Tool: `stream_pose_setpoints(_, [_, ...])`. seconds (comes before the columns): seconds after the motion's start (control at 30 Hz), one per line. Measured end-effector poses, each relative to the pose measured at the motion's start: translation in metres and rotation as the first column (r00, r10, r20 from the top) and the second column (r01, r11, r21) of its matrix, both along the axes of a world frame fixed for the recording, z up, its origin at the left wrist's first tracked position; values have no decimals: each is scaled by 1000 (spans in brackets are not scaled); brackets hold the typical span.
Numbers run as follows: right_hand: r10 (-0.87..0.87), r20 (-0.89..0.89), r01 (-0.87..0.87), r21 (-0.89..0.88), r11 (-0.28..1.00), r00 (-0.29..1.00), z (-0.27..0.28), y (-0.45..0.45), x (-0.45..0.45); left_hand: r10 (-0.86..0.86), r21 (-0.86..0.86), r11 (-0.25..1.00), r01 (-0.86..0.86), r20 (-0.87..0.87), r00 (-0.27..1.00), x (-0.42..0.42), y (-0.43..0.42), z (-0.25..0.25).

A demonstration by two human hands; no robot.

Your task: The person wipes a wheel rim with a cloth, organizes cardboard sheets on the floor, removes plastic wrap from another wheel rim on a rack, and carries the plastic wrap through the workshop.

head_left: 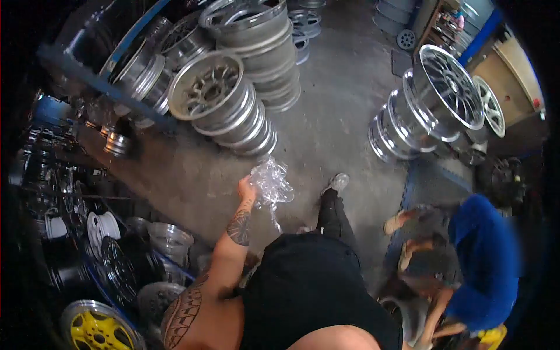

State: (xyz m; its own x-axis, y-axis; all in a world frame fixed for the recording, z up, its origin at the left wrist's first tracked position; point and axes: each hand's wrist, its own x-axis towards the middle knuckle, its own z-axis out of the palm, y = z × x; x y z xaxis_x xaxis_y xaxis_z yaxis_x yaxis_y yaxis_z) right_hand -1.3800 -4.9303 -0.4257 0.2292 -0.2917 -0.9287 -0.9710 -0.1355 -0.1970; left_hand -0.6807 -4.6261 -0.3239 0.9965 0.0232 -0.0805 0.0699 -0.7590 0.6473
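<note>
My left hand (247, 188) is closed on a crumpled bunch of clear plastic wrap (272, 182), held out in front of my body. A thin twisted strand of the wrap hangs toward the floor. Just beyond it stands a leaning stack of metal wheel rims (233, 125), the nearest thing to this hand. Only the shoulder of my right arm shows at the bottom edge; my right hand is out of view.
A taller rim stack (262, 64) stands behind. On the right is a stack of polished rims (408, 119). A person in a blue shirt (484, 262) bends over a rim at lower right. Racks of rims and a yellow-centred wheel (99, 332) line the left.
</note>
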Motion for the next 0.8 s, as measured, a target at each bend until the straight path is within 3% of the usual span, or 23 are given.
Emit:
stream_pose_setpoints(0.07, [-150, -36, 151, 36, 988, 988, -2, -56, 79, -58, 0, 998, 58, 37, 998, 66, -32, -48])
stream_pose_setpoints(0.1, [-193, -27, 194, 44, 980, 981, -6, -89, 122, -46, -117, 992, 40, -43, 998, 92, -46, -70])
stream_pose_setpoints(0.2, [-330, 57, 325, 80, 942, 942, -15, -191, 259, 84, -189, 979, -82, 3, 996, 168, -111, -85])
stream_pose_setpoints(0.3, [-522, 350, 474, 219, 853, 778, -45, -292, 429, 261, -89, 958, -273, -131, 957, 227, -240, 34])
stream_pose_setpoints(0.33, [-495, 460, 447, 218, 868, 737, -44, -331, 497, 280, -133, 942, -307, -188, 941, 257, -252, 13])
stream_pose_setpoints(0.37, [-164, 601, 235, -40, 971, 782, -10, -380, 583, 298, -172, 923, -344, -245, 922, 288, -263, -9])
stream_pose_setpoints(0.4, [187, 620, 71, -367, 927, 762, 36, -427, 676, 311, -220, 898, -382, -297, 903, 319, -278, -26])
stream_pose_setpoints(0.43, [391, 573, 87, -634, 768, 721, 0, -481, 747, 296, -165, 925, -342, -248, 922, 337, -313, -2])
stream_pose_setpoints(0.47, [83, 768, 226, -287, 931, 635, 127, -499, 831, 280, -104, 947, -305, -199, 939, 355, -350, 24])
stream_pose_setpoints(0.5, [27, 858, 244, -175, 954, 512, 155, -534, 897, 222, -4, 974, -227, -174, 959, 388, -366, 11])
stream_pose_setpoints(0.53, [-80, 880, 310, -78, 947, 468, 179, -562, 956, 156, 99, 985, -142, -152, 976, 425, -379, -14])
stream_pose_setpoints(0.57, [-87, 861, 284, -69, 956, 501, 203, -590, 1007, 229, -8, 970, -242, -294, 928, 466, -386, -73])
stream_pose_setpoints(0.6, [-67, 881, 289, -81, 954, 468, 211, -610, 1045, 126, 81, 990, -114, -166, 978, 489, -405, -84])
stream_pose_setpoints(0.63, [-48, 899, 297, -94, 950, 436, 217, -628, 1078, 2, 184, 983, 7, -47, 999, 511, -426, -95])
stream_pose_setpoints(0.7, [4, 910, 319, -149, 936, 415, 210, -666, 1134, -77, 293, 951, 99, -83, 993, 562, -511, -37])
stream_pose_setpoints(0.77, [-59, 857, 320, -126, 939, 512, 111, -715, 1140, -5, 92, 996, 6, -9, 1000, 618, -578, -38])
stream_pose_setpoints(0.8, [-188, 810, 362, -32, 932, 556, 75, -722, 1128, 44, -19, 999, -43, 19, 999, 644, -606, -40])
